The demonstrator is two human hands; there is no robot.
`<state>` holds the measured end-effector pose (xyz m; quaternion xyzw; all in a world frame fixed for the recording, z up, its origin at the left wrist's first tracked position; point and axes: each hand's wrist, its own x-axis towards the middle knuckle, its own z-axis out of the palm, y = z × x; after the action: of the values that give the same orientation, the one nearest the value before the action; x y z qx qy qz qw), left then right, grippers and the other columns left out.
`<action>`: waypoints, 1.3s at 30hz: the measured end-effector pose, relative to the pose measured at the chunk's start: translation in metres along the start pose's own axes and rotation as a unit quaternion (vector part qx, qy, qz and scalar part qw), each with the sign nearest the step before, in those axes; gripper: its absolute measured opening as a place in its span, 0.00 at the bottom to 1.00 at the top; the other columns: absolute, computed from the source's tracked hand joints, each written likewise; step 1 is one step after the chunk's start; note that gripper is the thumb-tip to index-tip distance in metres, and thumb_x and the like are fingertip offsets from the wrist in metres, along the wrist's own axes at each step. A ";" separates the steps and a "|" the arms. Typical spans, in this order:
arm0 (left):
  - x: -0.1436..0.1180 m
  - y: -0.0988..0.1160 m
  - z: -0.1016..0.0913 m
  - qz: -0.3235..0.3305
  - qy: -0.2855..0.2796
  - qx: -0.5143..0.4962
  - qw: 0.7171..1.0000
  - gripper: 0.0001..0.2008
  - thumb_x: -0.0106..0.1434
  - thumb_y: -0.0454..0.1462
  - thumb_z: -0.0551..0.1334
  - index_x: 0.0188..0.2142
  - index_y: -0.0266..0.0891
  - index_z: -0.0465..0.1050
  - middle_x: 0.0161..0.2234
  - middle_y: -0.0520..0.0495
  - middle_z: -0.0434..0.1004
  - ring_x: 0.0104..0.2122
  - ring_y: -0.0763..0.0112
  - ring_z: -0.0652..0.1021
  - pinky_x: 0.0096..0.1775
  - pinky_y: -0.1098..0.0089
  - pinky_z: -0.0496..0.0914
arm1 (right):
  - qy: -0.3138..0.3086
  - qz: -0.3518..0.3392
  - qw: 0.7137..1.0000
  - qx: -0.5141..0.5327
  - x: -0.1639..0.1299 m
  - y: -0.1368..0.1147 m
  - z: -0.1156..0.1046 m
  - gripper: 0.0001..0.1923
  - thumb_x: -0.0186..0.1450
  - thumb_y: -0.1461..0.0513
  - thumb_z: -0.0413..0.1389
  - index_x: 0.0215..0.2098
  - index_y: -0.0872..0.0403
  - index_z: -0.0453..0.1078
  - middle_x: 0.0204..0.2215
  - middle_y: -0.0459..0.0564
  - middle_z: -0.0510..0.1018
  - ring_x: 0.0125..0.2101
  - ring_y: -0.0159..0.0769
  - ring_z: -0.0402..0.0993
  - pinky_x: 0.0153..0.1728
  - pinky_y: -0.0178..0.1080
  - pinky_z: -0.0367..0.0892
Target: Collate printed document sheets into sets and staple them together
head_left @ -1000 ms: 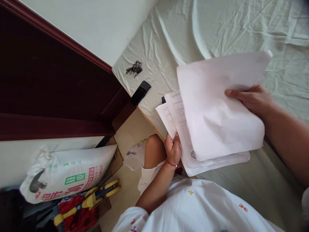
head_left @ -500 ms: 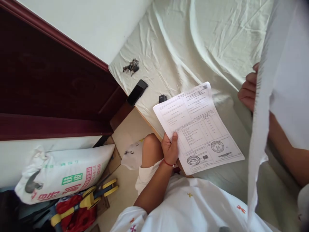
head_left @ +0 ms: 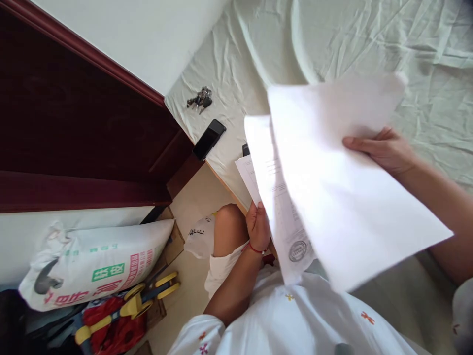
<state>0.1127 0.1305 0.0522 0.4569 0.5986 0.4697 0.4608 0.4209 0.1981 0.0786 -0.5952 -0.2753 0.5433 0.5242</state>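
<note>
My left hand [head_left: 257, 228], with a red string on its wrist, grips the lower left corner of a stack of printed forms [head_left: 279, 207] over the edge of a bed. My right hand [head_left: 384, 148] holds a blank white sheet [head_left: 343, 197] by its right edge, spread over most of the stack. The sheet's upper part is blurred. A round stamp shows on the form just below it.
A black phone [head_left: 209, 139] and a bunch of keys [head_left: 199, 99] lie on the pale green bedsheet [head_left: 332, 44] near the dark wooden headboard [head_left: 81, 128]. A small dark object [head_left: 246, 149] peeks out behind the papers. A printed sack [head_left: 96, 261] and red-yellow items [head_left: 121, 315] sit on the floor.
My right hand had swung the white sheet up and off to the right, exposing the printed form; now it has brought the sheet back down over the stack. My left hand stayed put.
</note>
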 end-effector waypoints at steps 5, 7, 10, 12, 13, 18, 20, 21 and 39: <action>0.001 -0.004 -0.002 -0.001 0.006 -0.034 0.999 0.25 0.65 0.59 0.65 0.45 0.43 0.84 0.41 0.46 0.87 0.45 0.58 0.84 0.51 0.62 0.78 | -0.088 -0.008 0.995 -0.046 0.002 0.008 0.001 0.18 0.54 0.54 0.75 0.38 0.54 0.82 0.38 0.53 0.85 0.33 0.44 0.81 0.35 0.48 0.81; 0.001 -0.006 -0.002 -0.004 0.011 -0.046 0.999 0.23 0.67 0.57 0.64 0.46 0.43 0.84 0.45 0.45 0.87 0.50 0.58 0.84 0.54 0.63 0.76 | -0.092 -0.016 0.994 -0.053 0.005 0.011 -0.002 0.18 0.55 0.54 0.74 0.39 0.54 0.81 0.37 0.53 0.85 0.32 0.43 0.80 0.33 0.46 0.80; 0.000 -0.007 -0.001 -0.005 0.014 -0.055 0.998 0.22 0.67 0.57 0.65 0.44 0.42 0.84 0.44 0.45 0.87 0.49 0.59 0.84 0.53 0.64 0.77 | -0.107 -0.030 0.992 -0.066 0.008 0.014 -0.004 0.20 0.56 0.52 0.73 0.41 0.53 0.80 0.37 0.52 0.85 0.32 0.43 0.80 0.31 0.43 0.79; 0.000 -0.007 -0.001 -0.004 0.017 -0.048 0.999 0.23 0.67 0.58 0.64 0.43 0.42 0.84 0.43 0.45 0.87 0.48 0.59 0.84 0.52 0.64 0.77 | -0.123 -0.043 0.988 -0.081 0.008 0.014 -0.004 0.21 0.56 0.51 0.73 0.41 0.53 0.79 0.38 0.52 0.84 0.34 0.43 0.80 0.32 0.42 0.78; 0.000 -0.006 -0.001 -0.002 0.016 -0.044 0.999 0.24 0.67 0.58 0.64 0.43 0.42 0.84 0.42 0.45 0.87 0.48 0.58 0.84 0.51 0.64 0.77 | -0.130 -0.050 0.986 -0.087 0.008 0.013 -0.004 0.21 0.56 0.50 0.73 0.41 0.53 0.79 0.38 0.52 0.84 0.34 0.42 0.79 0.33 0.42 0.78; 0.000 -0.007 0.001 0.012 0.011 -0.057 0.998 0.25 0.68 0.60 0.62 0.41 0.42 0.84 0.39 0.45 0.87 0.46 0.58 0.84 0.51 0.63 0.77 | -0.142 -0.069 0.983 -0.094 0.008 0.012 -0.002 0.19 0.57 0.51 0.73 0.39 0.55 0.79 0.37 0.52 0.84 0.34 0.42 0.79 0.34 0.43 0.79; -0.001 -0.007 0.001 0.014 0.012 -0.059 0.998 0.28 0.68 0.62 0.60 0.40 0.42 0.83 0.38 0.45 0.87 0.45 0.58 0.84 0.51 0.63 0.77 | -0.147 -0.078 0.980 -0.104 0.009 0.013 -0.003 0.19 0.58 0.51 0.72 0.38 0.55 0.79 0.37 0.52 0.84 0.34 0.43 0.79 0.33 0.45 0.80; -0.001 -0.007 0.001 0.015 0.008 -0.058 0.998 0.28 0.68 0.62 0.59 0.40 0.42 0.83 0.38 0.44 0.87 0.45 0.58 0.84 0.52 0.62 0.77 | -0.152 -0.083 0.979 -0.110 0.009 0.014 -0.004 0.19 0.59 0.50 0.72 0.38 0.55 0.79 0.36 0.52 0.84 0.34 0.44 0.80 0.33 0.46 0.80; -0.001 -0.003 0.003 -0.030 -0.031 -0.136 0.990 0.23 0.68 0.52 0.67 0.56 0.42 0.82 0.53 0.42 0.86 0.60 0.54 0.80 0.63 0.60 0.72 | 0.030 -0.066 0.994 0.083 0.013 0.007 -0.003 0.19 0.57 0.59 0.75 0.46 0.53 0.81 0.49 0.54 0.84 0.42 0.43 0.84 0.44 0.44 0.81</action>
<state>0.1154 0.1297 0.0494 0.3860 0.5279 0.5189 0.5505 0.4249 0.2067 0.0666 -0.5461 -0.2517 0.5106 0.6145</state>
